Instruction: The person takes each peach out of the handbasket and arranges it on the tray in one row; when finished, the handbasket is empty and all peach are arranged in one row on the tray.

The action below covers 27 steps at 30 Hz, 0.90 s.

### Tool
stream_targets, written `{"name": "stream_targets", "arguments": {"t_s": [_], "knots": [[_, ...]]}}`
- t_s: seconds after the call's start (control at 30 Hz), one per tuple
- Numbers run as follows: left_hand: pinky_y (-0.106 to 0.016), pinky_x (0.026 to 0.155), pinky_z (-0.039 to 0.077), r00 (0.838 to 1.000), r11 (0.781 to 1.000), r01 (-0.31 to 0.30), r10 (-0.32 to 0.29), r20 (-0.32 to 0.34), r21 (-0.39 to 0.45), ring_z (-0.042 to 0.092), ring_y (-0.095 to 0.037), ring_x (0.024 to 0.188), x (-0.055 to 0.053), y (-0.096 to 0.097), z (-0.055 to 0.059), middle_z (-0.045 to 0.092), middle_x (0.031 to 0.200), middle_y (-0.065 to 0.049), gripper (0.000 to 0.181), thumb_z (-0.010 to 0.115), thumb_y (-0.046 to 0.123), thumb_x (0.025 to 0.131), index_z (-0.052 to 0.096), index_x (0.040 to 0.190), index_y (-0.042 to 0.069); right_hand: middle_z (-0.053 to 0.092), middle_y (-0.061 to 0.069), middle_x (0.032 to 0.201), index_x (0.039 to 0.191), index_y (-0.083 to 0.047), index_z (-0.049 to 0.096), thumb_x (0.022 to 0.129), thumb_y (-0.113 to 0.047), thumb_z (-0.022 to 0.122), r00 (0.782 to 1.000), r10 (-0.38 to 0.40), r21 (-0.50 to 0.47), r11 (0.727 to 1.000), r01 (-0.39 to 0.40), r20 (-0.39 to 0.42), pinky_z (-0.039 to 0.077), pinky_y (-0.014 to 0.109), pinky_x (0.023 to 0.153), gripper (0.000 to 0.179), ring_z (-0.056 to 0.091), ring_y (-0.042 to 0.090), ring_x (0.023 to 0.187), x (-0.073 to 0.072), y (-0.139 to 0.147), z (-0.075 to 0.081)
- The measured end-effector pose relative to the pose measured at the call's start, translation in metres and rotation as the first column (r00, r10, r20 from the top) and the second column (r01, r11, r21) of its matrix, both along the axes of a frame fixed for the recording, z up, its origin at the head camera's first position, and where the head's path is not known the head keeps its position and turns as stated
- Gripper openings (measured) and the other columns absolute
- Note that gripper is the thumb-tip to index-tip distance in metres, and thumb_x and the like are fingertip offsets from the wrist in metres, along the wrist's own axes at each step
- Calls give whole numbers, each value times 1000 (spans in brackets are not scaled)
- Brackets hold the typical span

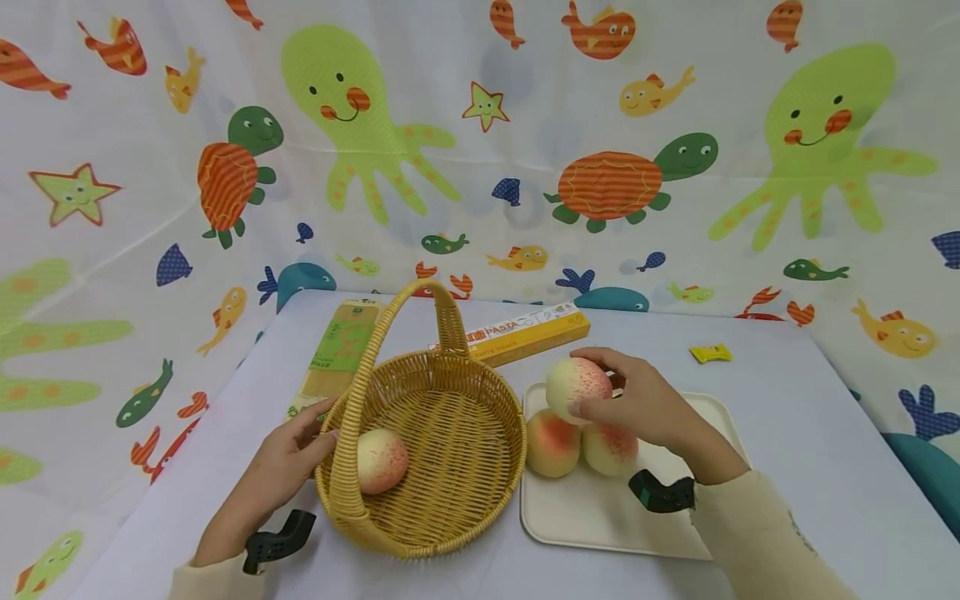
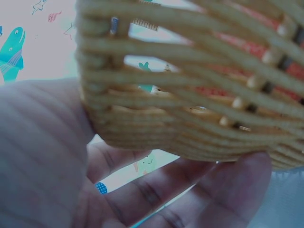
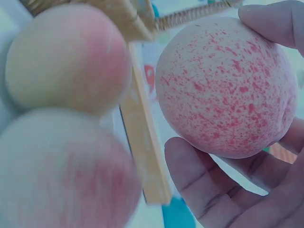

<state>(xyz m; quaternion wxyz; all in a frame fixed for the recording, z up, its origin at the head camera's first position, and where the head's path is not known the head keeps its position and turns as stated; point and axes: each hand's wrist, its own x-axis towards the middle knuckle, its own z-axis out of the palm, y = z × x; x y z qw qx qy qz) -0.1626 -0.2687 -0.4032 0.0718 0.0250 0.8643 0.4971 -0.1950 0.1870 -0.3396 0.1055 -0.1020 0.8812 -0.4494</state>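
My right hand (image 1: 647, 402) holds a speckled pink and cream peach (image 1: 576, 385) above the left part of a white tray (image 1: 600, 525). Thumb and fingers curve around this peach (image 3: 225, 90) in the right wrist view. Just below it, two more peaches lie on the tray, a yellow-orange peach (image 1: 553, 446) and a redder peach (image 1: 610, 454). To the left stands a wicker basket (image 1: 450, 442) with a tall handle, and one peach (image 1: 384, 461) rests inside it on the left. My left hand (image 1: 281, 467) grips the basket's left side; its fingers (image 2: 237, 190) lie against the weave (image 2: 156, 99).
Behind the basket lie a yellow pasta box (image 1: 532, 336) and a green and tan packet (image 1: 341, 346). A small yellow wrapped item (image 1: 710, 353) sits beyond the tray. A sea-animal patterned curtain (image 1: 480, 150) closes off the back of the white table (image 1: 810, 467).
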Motion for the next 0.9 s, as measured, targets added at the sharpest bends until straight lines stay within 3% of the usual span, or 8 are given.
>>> {"name": "stream_targets", "arguments": {"t_s": [0.3,0.57,0.9], "knots": [[-32,73,61,1000,1000,6,-6,-5,9,68,-20,104,1,-2,1,64,132,-24,57,57,23,109,38,161,8,63,12,131,150,-15,54,90,-31,80,995,-92,3,996,92,-33,53,39,77,67,58,30,105,19,48,-2],[-32,71,61,999,999,22,-22,-24,29,69,-14,98,1,-2,2,64,132,-26,56,56,22,109,38,160,5,63,13,130,148,-11,53,91,-31,80,989,-139,31,989,141,-53,53,37,74,66,56,29,103,25,66,-9],[-33,70,61,1000,1000,15,-15,-13,7,68,-19,99,1,-2,2,65,130,-24,57,56,23,109,38,160,7,63,15,128,146,-4,53,93,-32,78,981,-183,88,978,188,-70,52,32,74,64,57,27,100,31,88,-21]]}}
